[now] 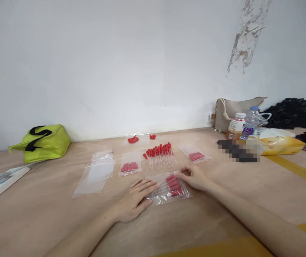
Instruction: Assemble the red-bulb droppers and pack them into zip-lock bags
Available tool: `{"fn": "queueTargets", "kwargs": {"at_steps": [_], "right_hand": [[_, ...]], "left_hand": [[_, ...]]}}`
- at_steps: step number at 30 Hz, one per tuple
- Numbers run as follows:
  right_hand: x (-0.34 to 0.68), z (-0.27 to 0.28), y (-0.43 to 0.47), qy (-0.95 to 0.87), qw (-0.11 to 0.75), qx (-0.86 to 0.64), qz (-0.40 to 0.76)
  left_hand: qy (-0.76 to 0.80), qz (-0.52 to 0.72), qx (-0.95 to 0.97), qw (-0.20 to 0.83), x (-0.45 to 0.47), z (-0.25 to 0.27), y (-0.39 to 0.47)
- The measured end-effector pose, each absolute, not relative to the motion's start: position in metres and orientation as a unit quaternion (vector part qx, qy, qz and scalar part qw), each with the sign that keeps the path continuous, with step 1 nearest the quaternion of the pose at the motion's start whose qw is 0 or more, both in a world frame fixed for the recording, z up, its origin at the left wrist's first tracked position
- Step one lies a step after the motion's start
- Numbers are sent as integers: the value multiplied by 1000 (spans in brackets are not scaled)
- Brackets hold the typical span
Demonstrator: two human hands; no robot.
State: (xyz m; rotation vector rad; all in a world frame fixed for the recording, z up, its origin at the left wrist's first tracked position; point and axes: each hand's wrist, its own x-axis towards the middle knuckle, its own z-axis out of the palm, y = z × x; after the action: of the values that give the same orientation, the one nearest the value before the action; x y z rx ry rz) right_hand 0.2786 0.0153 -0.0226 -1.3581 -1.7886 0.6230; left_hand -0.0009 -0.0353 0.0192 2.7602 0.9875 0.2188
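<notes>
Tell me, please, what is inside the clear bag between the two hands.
In the clear bag lie droppers, their red bulbs toward the right hand. The left hand covers part of the bag's left end; what lies beneath cannot be seen. Their exact number is unclear.

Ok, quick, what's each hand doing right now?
Left hand: open, fingers spread at the clear bag.
Right hand: fingers curled at the bag's edge by the red bulbs; whether it grips can't be told.
</notes>
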Motion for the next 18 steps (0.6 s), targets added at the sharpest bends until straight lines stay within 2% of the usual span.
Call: {"fn": "queueTargets", "kwargs": {"at_steps": [5,11,14,18], "right_hand": [[272,-19,6,-716,370,-491,331],[272,-2,2,-578,477,-376,545],[287,3,10,-487,554,-387,554],[322,9,29,-426,649,-419,472]], "left_hand": [[338,66,933,105,0,21,-35],[366,128,917,87,-1,14,-38],[411,165,897,6,-6,10,-31],[529,205,814,-125,-31,16,-10]]}}
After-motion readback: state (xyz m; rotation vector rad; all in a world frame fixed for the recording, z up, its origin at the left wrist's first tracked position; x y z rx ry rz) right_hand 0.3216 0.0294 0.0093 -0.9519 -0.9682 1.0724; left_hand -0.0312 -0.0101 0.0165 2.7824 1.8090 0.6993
